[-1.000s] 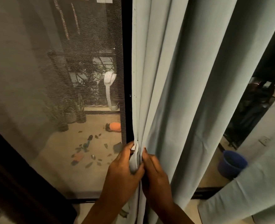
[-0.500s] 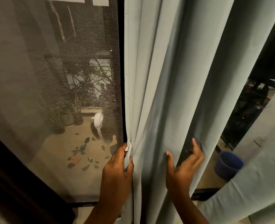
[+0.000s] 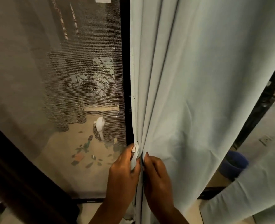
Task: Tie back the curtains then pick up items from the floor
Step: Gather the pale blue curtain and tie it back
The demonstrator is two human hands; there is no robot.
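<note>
Your right hand has come back in from the folds, both sets of fingers now gripping the pale blue-grey fabric curtain beside your left hand, so the bunch is gathered for tying.

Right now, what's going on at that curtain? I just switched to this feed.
A person is gathering the pale blue curtain beside the mesh screen. The left hand grips the bunched edge, where a small white piece shows between the fingers. The right hand presses into the folds right next to it. No tie is visibly fastened yet. A blue bucket stands on the floor behind the curtain.
</note>
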